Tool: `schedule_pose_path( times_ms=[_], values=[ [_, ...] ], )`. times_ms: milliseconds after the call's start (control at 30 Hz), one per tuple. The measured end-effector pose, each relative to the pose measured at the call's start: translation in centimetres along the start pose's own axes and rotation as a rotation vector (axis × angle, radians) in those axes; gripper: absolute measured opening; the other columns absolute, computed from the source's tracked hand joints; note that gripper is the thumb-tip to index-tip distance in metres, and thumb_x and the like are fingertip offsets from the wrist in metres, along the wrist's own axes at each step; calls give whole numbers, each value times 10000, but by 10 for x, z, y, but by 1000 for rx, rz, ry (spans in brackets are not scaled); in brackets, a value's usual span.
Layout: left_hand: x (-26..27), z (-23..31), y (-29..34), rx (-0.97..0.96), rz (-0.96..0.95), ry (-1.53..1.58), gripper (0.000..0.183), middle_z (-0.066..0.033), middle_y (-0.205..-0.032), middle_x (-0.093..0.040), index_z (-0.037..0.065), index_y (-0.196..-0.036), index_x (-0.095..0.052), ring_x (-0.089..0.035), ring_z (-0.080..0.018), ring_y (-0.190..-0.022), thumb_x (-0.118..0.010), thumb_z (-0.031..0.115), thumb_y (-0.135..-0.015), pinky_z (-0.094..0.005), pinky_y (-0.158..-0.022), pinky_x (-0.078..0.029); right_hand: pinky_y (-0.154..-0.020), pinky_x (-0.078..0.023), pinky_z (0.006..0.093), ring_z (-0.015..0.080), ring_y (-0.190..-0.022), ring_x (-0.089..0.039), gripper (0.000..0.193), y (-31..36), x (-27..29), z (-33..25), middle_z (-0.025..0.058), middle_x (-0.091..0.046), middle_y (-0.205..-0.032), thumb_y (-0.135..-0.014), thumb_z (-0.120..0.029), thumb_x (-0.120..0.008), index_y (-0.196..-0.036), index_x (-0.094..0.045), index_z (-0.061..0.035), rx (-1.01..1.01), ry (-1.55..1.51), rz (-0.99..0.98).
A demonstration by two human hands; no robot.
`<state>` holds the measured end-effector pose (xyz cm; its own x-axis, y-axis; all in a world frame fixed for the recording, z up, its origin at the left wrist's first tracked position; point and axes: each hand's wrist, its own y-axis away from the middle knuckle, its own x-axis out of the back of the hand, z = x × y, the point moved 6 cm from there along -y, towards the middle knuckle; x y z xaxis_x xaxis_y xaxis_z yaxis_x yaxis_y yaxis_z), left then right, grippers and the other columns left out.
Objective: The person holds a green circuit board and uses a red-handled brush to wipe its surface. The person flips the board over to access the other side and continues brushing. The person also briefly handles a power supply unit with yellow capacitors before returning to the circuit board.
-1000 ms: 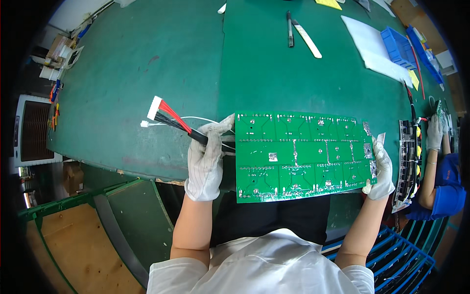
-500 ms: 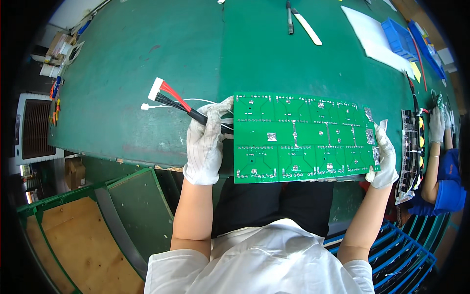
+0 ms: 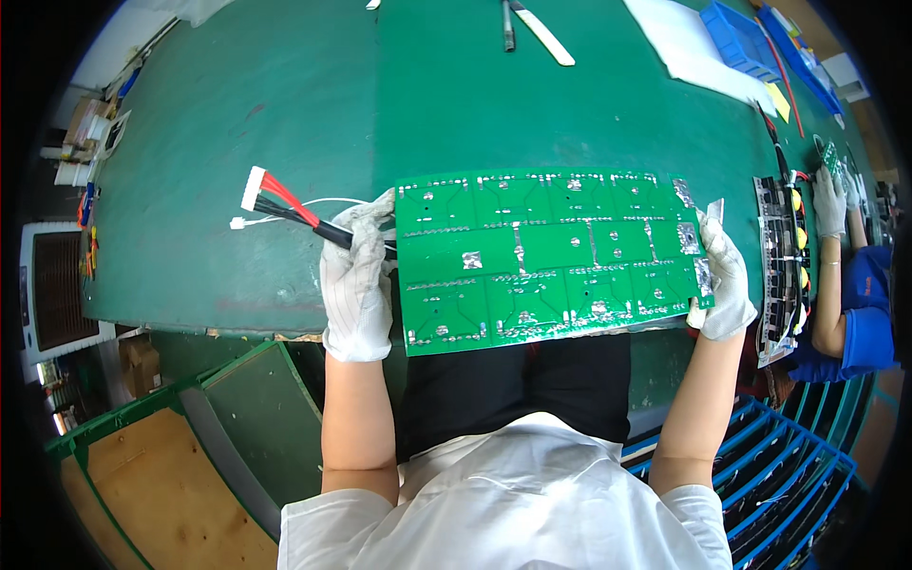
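Note:
Between my two white-gloved hands I hold a large green circuit board (image 3: 551, 255), its soldered side facing me. My left hand (image 3: 356, 285) is closed on the board's left edge, and a cable bundle (image 3: 330, 231) passes through the same grip. Out of that bundle come red and black wires ending in a white connector (image 3: 253, 188), plus a thin white wire with a small white plug (image 3: 237, 223). At the opposite edge my right hand (image 3: 727, 280) grips the board beside its silvery patches. The board's underside and most of my fingertips are hidden.
A green-topped table (image 3: 237, 123) spreads ahead, with a white-handled tool (image 3: 543, 36) and a dark pen-like tool (image 3: 508, 28). At right are a blue bin (image 3: 739, 43), another board assembly (image 3: 779, 266) and a co-worker's gloved hand (image 3: 829, 204). A blue rack (image 3: 760, 475) stands lower right.
The board and both hands appear shifted left in the picture, as does the table behind them. The board is slightly more tilted, its right side higher. Both grips stay closed.

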<state>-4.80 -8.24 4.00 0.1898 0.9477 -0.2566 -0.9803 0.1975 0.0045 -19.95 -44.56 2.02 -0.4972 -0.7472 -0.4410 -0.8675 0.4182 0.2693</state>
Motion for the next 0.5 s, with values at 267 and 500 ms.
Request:
schedule_pose_path(
  times_ms=[267,500],
  values=[
    [0,-1,-1,-20,0,-17,365,-140,-1139,-564,-63,-1155,-481,-530,-171,-1033,-488,236,-946,-300,-913,-407,-945,-409,302,197,-1090,-534,475,1,-1,-3,140,-547,-1211,-854,-169,-554,-1244,-454,85,14,1,-1],
    [-1,-1,-1,-6,37,-50,382,-129,-1103,-567,-58,-1153,-500,-519,-170,-1033,-507,258,-937,-300,-923,-388,-926,-423,292,187,-1082,-539,457,3,-6,-5,128,-551,-1203,-860,-150,-556,-1244,-456,77,-4,0,-19]
  ],
)
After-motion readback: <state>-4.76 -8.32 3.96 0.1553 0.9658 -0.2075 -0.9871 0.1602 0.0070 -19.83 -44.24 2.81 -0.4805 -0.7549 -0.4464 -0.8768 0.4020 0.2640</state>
